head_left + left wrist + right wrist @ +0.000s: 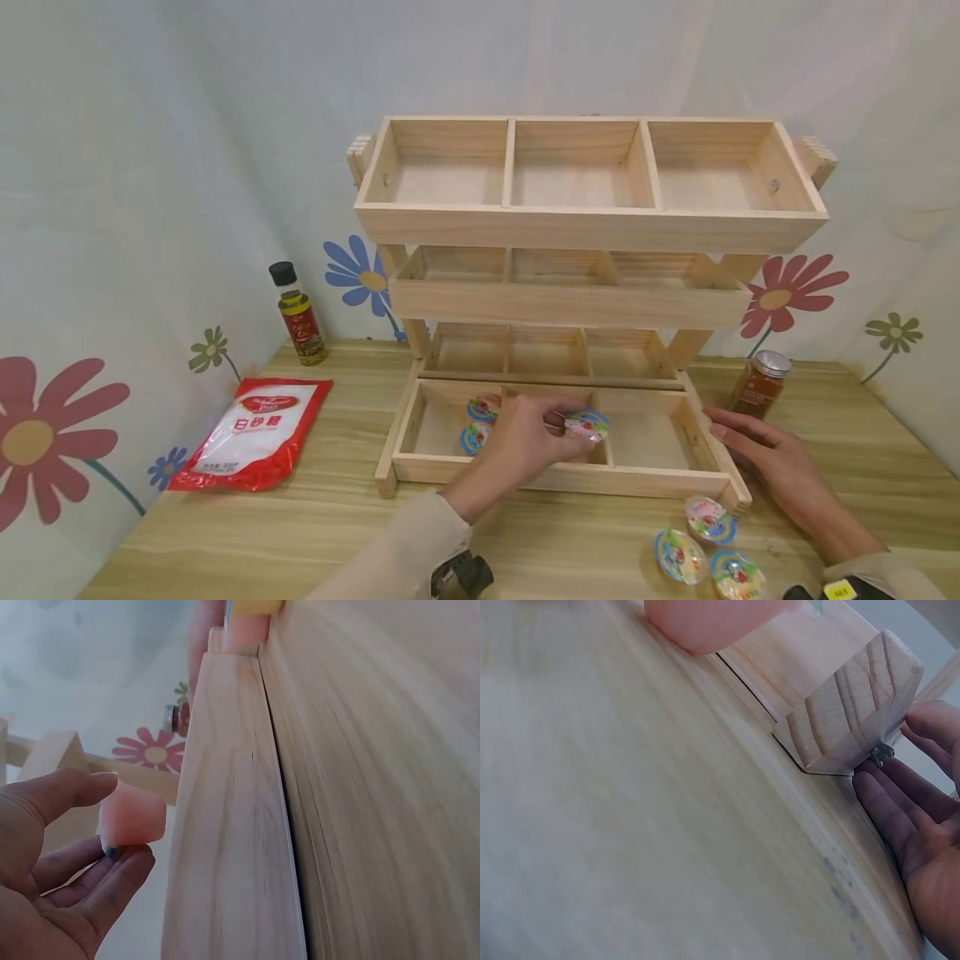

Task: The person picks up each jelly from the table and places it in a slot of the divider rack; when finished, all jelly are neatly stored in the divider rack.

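Note:
My left hand [525,437] pinches a small jelly cup [587,425] between thumb and fingers, above the bottom tray [667,481] of a wooden rack. In the left wrist view the held cup's pink body [135,816] shows. Two more jelly cups [476,437] lie in that tray's left compartment, partly behind the left hand. On the table in front of the rack's right end are three jelly cups [680,556]. My right hand [772,462] rests beside the rack's right side, its fingers extended against the wooden foot [847,712].
The wooden rack [592,229] rises in stepped tiers, each split into three compartments. At left lie a red-and-white bag [251,433] and an upright oil bottle [300,321]. A jar with a silver lid [761,385] stands behind the right hand. A flowered curtain [187,167] surrounds the table.

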The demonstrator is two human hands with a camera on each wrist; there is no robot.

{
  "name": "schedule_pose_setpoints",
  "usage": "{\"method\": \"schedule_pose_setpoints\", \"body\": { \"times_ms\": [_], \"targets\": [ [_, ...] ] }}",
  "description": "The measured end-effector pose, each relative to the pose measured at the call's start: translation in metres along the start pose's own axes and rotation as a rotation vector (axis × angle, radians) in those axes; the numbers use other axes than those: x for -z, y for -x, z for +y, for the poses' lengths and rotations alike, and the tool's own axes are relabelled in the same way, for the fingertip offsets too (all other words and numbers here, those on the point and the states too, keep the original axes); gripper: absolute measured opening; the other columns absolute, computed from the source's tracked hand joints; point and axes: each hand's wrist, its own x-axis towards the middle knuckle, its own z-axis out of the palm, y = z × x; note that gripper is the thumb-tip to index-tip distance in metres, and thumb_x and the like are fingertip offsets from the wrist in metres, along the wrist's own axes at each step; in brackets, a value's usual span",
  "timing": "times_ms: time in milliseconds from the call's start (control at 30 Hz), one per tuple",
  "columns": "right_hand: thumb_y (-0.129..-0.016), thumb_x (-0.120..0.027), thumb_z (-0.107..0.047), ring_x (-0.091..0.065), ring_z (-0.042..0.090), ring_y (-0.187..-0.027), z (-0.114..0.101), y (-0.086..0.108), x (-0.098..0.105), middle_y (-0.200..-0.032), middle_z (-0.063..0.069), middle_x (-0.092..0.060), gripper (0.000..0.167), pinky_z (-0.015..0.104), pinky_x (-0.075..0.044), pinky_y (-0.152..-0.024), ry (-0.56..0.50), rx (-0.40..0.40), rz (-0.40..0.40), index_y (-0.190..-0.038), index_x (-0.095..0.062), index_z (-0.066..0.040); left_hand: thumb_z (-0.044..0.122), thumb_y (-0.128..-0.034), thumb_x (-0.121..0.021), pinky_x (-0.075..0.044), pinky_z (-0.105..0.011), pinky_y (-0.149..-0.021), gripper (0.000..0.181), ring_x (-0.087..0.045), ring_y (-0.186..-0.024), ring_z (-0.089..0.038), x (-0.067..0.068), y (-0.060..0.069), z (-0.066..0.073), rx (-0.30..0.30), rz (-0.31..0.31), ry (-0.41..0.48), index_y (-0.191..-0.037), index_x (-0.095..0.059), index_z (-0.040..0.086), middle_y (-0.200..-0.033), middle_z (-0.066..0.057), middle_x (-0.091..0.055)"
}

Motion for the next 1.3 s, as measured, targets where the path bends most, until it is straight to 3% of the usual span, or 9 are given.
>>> {"method": "schedule_pose_setpoints", "body": {
  "times_ms": [300,533,833,1167,1300],
  "targets": [
    [-0.108,-0.066,-0.019,-0.063,-0.009,-0.111,0.001,0.000,0.001,-0.124,-0.027,-0.069,0.035,0.013,-0.053,-0.087,-0.053,0.004,-0.014,-0.142,-0.069,-0.012,0.012,-0.0832,-0.087,-0.058,-0.021,-0.066,0.037,-0.072,-0.082,-0.007,0.000,-0.006,-0.010,0.048,-0.005,-0.001,-0.118,-0.079,0.003,-0.095,-0.004,-0.079],
    [-0.108,-0.066,-0.020,-0.065,-0.007,-0.110,0.001,0.000,0.001,-0.124,-0.025,-0.070,0.035,0.014,-0.054,-0.087,-0.074,0.003,-0.021,-0.142,-0.070,-0.011,0.020,-0.0841,-0.089,-0.057,-0.022,-0.065,0.037,-0.071,-0.080,-0.005,-0.002,-0.011,-0.019,0.089,-0.013,-0.031,-0.117,-0.080,0.005,-0.093,-0.002,-0.080],
    [-0.108,-0.067,-0.025,-0.061,-0.010,-0.112,0.001,-0.001,0.001,-0.125,-0.029,-0.068,0.040,0.012,-0.052,-0.088,0.011,-0.002,-0.002,-0.145,-0.067,-0.012,0.023,-0.0853,-0.090,-0.058,-0.025,-0.070,0.045,-0.072,-0.085,-0.009,-0.004,-0.013,-0.027,0.169,-0.035,-0.027,-0.124,-0.077,0.003,-0.099,-0.003,-0.080],
    [-0.108,-0.066,-0.019,-0.063,-0.009,-0.111,0.003,-0.002,0.001,-0.124,-0.026,-0.070,0.036,0.013,-0.053,-0.087,-0.039,-0.006,-0.009,-0.143,-0.069,-0.012,0.022,-0.0824,-0.090,-0.057,-0.025,-0.078,0.042,-0.069,-0.087,-0.008,-0.009,-0.018,-0.028,0.148,-0.010,-0.144,-0.119,-0.080,0.005,-0.104,-0.003,-0.080],
    [-0.107,-0.067,-0.022,-0.064,-0.009,-0.110,0.002,-0.001,0.001,-0.123,-0.027,-0.070,0.036,0.013,-0.053,-0.087,-0.044,-0.010,-0.003,-0.142,-0.070,-0.013,0.023,-0.0807,-0.090,-0.056,-0.028,-0.085,0.040,-0.070,-0.094,-0.013,-0.012,-0.022,-0.029,0.148,0.009,-0.177,-0.116,-0.081,0.007,-0.105,-0.003,-0.080]
  ]
}}
